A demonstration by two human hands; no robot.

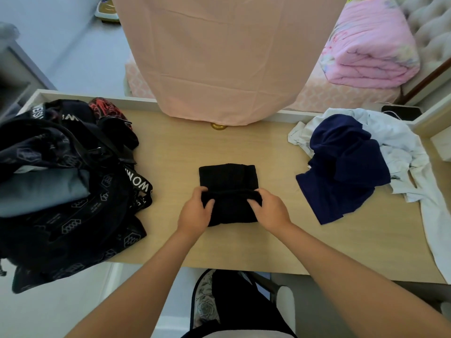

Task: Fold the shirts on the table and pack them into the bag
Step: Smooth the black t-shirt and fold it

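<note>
Folded shirt [228,176] sits mid-frame on the bench [244,147], with the left hand [195,212] and right hand [273,211] gripping its lower half. Bag [61,191] fills the bench's left end, loose shirts [353,162] heap at the right. Quilt [371,45] upper right, behind the bench.

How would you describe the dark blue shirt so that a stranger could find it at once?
Start at the wooden table and go to its right side, where unfolded clothes lie in a heap. The dark blue shirt lies crumpled on a white garment. It is the only blue piece; the black shirt at the middle is folded.
</note>
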